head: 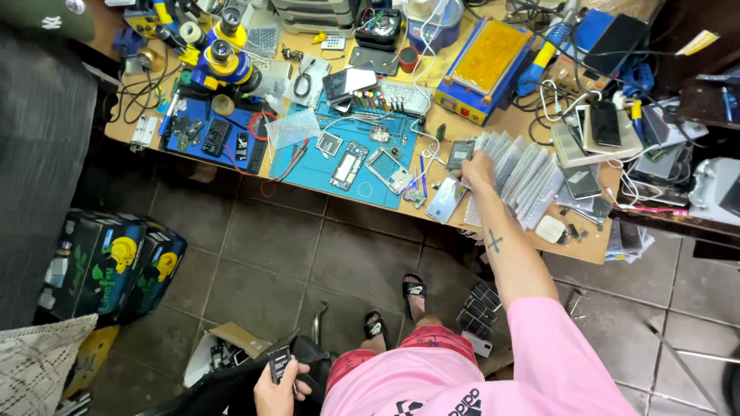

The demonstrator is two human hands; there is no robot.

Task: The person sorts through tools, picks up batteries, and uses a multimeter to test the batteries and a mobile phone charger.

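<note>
Left hand (279, 389), low by my knee, is closed around a small dark phone part (278, 362). Right hand (476, 171), up on the workbench (586, 250), fingers together pinching the fanned row of packets (518, 176) running rightward from it.

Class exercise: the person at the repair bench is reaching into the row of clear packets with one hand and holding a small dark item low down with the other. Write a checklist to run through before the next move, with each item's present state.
1. Right hand on the fanned row of clear packets: ok.
2. Left hand grips the small dark item: ok.
3. Which packet the fingers have picked: cannot tell.
4. Silvery flat piece fully on the bench: not ok, it overhangs the edge.
5. Opened phone lies on the blue mat: ok.
</note>
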